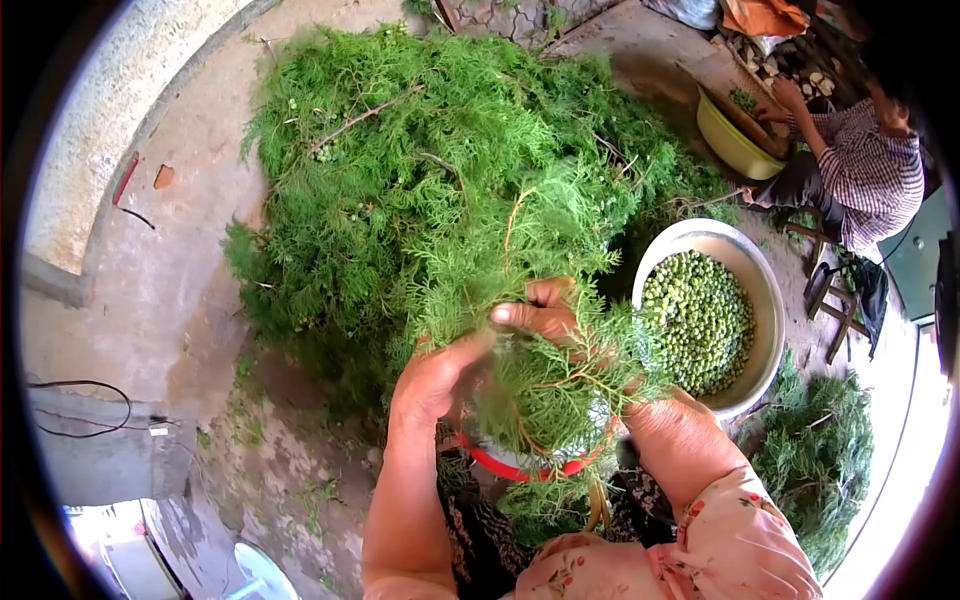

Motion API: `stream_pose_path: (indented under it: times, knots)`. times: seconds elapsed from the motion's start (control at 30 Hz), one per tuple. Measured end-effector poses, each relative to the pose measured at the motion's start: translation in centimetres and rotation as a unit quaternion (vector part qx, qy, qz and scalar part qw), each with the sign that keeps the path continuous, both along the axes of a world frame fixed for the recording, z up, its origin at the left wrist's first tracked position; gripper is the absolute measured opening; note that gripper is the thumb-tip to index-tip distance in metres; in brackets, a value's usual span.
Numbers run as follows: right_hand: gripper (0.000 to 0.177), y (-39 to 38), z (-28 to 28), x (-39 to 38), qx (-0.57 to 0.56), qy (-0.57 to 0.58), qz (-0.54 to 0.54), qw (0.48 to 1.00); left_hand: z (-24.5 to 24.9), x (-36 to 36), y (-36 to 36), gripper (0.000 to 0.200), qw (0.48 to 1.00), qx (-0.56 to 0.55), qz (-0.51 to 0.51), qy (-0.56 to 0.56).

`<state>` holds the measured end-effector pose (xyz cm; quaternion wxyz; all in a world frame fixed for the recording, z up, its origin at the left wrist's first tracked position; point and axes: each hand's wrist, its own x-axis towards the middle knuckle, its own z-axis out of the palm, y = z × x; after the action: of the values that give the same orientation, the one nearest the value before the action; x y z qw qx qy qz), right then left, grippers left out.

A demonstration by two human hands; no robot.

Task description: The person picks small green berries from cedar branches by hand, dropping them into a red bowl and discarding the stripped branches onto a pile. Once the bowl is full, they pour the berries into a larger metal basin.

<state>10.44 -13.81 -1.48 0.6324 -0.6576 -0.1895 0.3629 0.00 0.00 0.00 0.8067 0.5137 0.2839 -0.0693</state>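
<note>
A leafy evergreen branch point(560, 385) with feathery green sprays and thin orange-brown stems is held over my lap. My right hand point(555, 315) is closed round it, thumb toward the left. Close by on the left, my left hand point(435, 380) is closed with its thumb against the foliage; its fingertips are hidden by leaves and slightly blurred. Under both hands sits a red-rimmed basin point(480, 460), partly covered by the branch. To the right stands a wide metal basin point(770, 350) holding a heap of small green cones point(700, 325).
A large pile of cut evergreen branches point(400, 190) lies ahead; a smaller pile point(815, 465) is at right. At upper right, another person point(860, 165) sits by a yellow tub point(735, 145). A wooden stool point(838, 310) stands there. A black cable point(95, 385) lies at left.
</note>
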Motion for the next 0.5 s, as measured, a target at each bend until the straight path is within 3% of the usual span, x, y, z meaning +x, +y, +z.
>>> stream_pose_path:
  times: [0.03,0.1,0.17,0.2,0.23,0.33,0.37,0.43,0.5]
  knots:
    - [0.023,0.0,0.4,-0.2,0.02,0.036,-0.044,0.998,-0.1,0.0,-0.1,0.044,0.999,0.003,-0.001,-0.039]
    - [0.022,-0.3,-1.1,0.8,-0.035,-0.06,-0.07,0.995,-0.9,-0.1,0.1,0.032,0.998,-0.007,-0.005,-0.063]
    - [0.037,-0.6,-2.6,2.0,-0.102,-0.102,-0.081,0.986,-1.7,-0.1,0.3,0.024,0.999,-0.03,-0.011,-0.035]
    - [0.024,-0.4,-3.4,2.1,-0.037,-0.043,-0.12,0.991,-1.6,0.0,-0.2,0.022,0.999,-0.03,0.022,-0.02]
    - [0.026,-0.4,-3.9,2.6,-0.052,-0.077,-0.109,0.99,-2.0,0.2,-0.3,0.024,0.998,-0.048,0.029,-0.008]
    - [0.031,-0.7,-2.6,1.7,0.02,0.026,-0.153,0.988,-2.3,0.6,-0.4,0.026,0.992,-0.103,0.062,0.031]
    - [0.034,-0.7,-3.7,2.3,-0.037,-0.005,-0.178,0.983,-2.0,0.8,-0.6,0.026,0.993,-0.093,0.068,0.038]
    - [0.036,-1.1,-4.2,2.3,0.02,0.039,-0.21,0.977,-1.4,1.1,-1.2,0.026,0.993,-0.075,0.079,0.051]
    - [0.037,-2.8,-4.4,3.8,0.068,0.135,-0.111,0.982,-0.8,0.9,-1.6,0.023,0.992,-0.066,0.103,0.008]
